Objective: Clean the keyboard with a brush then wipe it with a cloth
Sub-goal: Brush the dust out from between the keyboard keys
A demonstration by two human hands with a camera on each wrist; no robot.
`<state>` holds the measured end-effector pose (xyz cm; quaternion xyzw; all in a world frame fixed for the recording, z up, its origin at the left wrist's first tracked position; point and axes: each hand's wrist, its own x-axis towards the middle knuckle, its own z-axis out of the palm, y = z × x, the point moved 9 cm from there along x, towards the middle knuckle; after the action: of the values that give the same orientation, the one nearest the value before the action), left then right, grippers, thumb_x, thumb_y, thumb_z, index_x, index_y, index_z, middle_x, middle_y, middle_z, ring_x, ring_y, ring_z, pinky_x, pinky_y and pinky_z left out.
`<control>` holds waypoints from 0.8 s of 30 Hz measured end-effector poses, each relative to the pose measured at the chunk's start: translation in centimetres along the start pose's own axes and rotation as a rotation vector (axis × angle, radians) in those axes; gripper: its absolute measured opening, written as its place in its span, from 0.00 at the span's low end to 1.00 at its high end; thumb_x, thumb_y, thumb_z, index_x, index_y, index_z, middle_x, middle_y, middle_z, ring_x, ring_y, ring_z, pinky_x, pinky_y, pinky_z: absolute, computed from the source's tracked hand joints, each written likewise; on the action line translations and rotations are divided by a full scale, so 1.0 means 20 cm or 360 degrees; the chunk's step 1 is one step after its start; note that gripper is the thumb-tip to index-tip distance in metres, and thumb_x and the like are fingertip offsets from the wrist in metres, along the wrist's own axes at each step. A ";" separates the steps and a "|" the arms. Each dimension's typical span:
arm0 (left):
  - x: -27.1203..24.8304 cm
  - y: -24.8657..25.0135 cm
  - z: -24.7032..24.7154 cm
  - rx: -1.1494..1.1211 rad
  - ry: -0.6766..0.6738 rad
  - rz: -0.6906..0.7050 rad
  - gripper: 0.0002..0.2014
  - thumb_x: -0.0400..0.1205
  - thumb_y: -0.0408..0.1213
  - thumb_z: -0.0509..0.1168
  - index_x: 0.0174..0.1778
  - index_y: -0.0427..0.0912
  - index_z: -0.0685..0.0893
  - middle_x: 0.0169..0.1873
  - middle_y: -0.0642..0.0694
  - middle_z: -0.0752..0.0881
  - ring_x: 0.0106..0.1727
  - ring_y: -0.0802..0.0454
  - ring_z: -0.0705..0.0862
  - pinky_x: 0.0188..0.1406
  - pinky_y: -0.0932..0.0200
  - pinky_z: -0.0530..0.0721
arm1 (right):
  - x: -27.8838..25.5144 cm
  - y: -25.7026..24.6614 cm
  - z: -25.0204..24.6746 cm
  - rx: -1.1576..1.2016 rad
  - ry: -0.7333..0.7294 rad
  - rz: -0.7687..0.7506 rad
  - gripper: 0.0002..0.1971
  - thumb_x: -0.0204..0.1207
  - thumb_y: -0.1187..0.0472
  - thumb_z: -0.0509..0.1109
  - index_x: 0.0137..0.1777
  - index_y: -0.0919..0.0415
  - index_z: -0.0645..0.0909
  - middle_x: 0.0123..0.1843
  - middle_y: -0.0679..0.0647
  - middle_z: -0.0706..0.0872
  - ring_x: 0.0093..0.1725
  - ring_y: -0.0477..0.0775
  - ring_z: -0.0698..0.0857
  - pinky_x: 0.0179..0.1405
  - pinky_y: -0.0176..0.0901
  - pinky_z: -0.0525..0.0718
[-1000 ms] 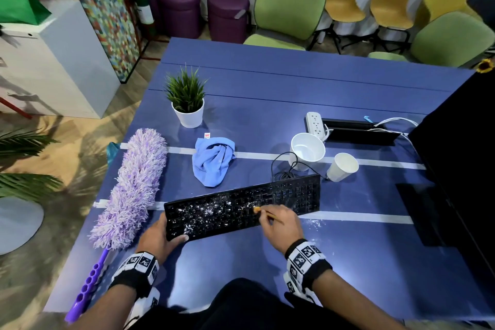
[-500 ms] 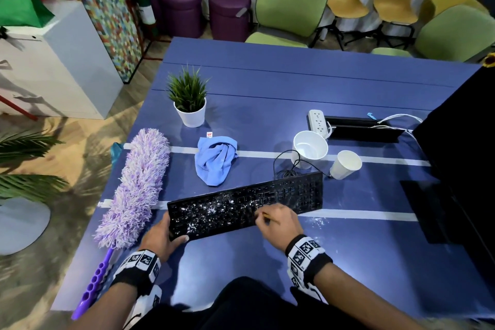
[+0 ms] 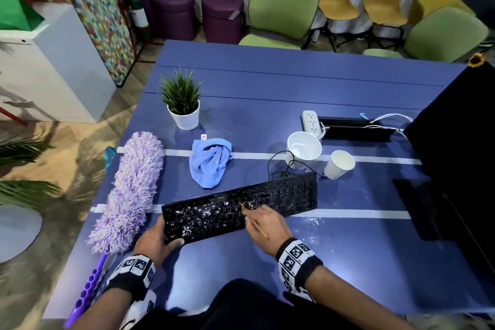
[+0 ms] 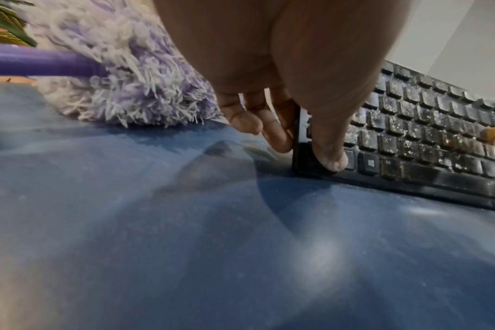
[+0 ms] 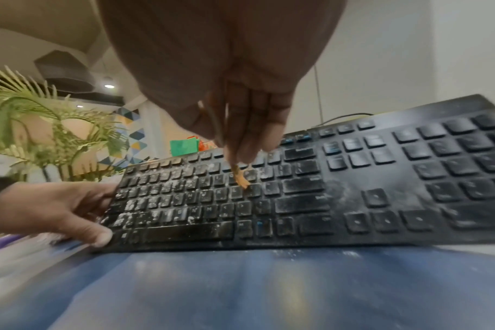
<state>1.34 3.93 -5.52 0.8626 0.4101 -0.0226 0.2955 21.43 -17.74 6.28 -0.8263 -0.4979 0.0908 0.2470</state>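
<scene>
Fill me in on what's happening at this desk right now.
A person is cleaning a dusty black keyboard on a blue table. The left hand holds the keyboard's left end in a steady grip, thumb on top. The right hand pinches a thin brush, its tip on the keys near the middle. White powder covers the left half; the right half looks mostly clear. The blue cloth lies untouched behind the keyboard, so wiping has not begun.

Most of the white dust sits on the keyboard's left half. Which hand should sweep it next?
Right. The right hand already pinches the brush, its bristles on the keyboard beside the dusty keys. The left hand is gripping the keyboard's end.
</scene>
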 end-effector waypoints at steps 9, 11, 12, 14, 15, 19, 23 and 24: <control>0.00 -0.01 0.00 0.0004 0.0013 -0.0015 0.42 0.66 0.53 0.78 0.72 0.50 0.65 0.50 0.43 0.90 0.51 0.41 0.88 0.51 0.49 0.85 | 0.02 -0.08 0.01 0.0160 0.0082 -0.0048 0.17 0.80 0.55 0.58 0.59 0.59 0.85 0.41 0.53 0.89 0.40 0.51 0.81 0.50 0.40 0.79; -0.01 -0.01 0.00 -0.0013 0.0015 -0.0023 0.42 0.65 0.54 0.78 0.72 0.52 0.65 0.50 0.43 0.90 0.51 0.42 0.88 0.52 0.48 0.85 | 0.02 -0.08 0.03 0.0169 0.0038 -0.0035 0.16 0.79 0.55 0.59 0.56 0.58 0.86 0.39 0.54 0.88 0.39 0.52 0.80 0.48 0.41 0.81; -0.01 -0.01 0.00 -0.0016 0.0015 -0.0019 0.42 0.65 0.54 0.78 0.72 0.52 0.65 0.50 0.44 0.90 0.51 0.42 0.88 0.51 0.49 0.85 | 0.02 -0.08 0.06 0.0133 -0.0058 -0.0044 0.16 0.79 0.55 0.58 0.54 0.58 0.86 0.37 0.55 0.88 0.39 0.53 0.81 0.45 0.43 0.83; -0.01 -0.01 0.00 -0.0009 0.0021 -0.0016 0.43 0.65 0.54 0.78 0.73 0.52 0.64 0.50 0.44 0.90 0.50 0.42 0.88 0.51 0.49 0.86 | 0.00 -0.08 0.08 0.0083 -0.0138 -0.0069 0.16 0.79 0.55 0.57 0.53 0.58 0.86 0.35 0.56 0.86 0.38 0.55 0.81 0.43 0.45 0.84; -0.01 -0.01 0.00 -0.0004 0.0024 -0.0017 0.43 0.65 0.53 0.78 0.74 0.52 0.64 0.50 0.44 0.90 0.50 0.42 0.88 0.51 0.49 0.86 | 0.00 -0.08 0.06 0.0100 -0.0077 -0.0074 0.15 0.79 0.56 0.58 0.55 0.59 0.86 0.35 0.56 0.86 0.37 0.54 0.80 0.43 0.43 0.83; -0.01 -0.01 0.00 0.0000 0.0024 -0.0019 0.43 0.66 0.53 0.78 0.73 0.51 0.65 0.49 0.44 0.89 0.49 0.42 0.88 0.49 0.49 0.86 | 0.00 -0.06 -0.01 0.0124 0.0096 -0.0028 0.17 0.79 0.57 0.58 0.58 0.60 0.85 0.38 0.53 0.87 0.39 0.51 0.79 0.43 0.41 0.81; -0.01 0.00 0.00 0.0014 0.0022 -0.0012 0.41 0.66 0.51 0.78 0.72 0.47 0.68 0.45 0.41 0.89 0.47 0.40 0.87 0.46 0.50 0.83 | -0.02 0.07 -0.08 0.0105 0.0223 0.0200 0.14 0.77 0.59 0.62 0.55 0.57 0.87 0.36 0.50 0.87 0.36 0.48 0.79 0.50 0.41 0.82; -0.02 0.00 -0.01 0.0013 0.0027 -0.0008 0.40 0.66 0.51 0.78 0.72 0.46 0.68 0.45 0.41 0.89 0.47 0.39 0.87 0.45 0.50 0.83 | -0.03 0.08 -0.07 0.0111 0.0195 0.0186 0.13 0.76 0.60 0.64 0.54 0.58 0.87 0.35 0.50 0.86 0.35 0.48 0.79 0.50 0.41 0.82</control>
<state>1.17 3.72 -5.29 0.8629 0.4146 -0.0178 0.2883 22.98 -19.26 6.62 -0.8488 -0.4294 0.0716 0.3001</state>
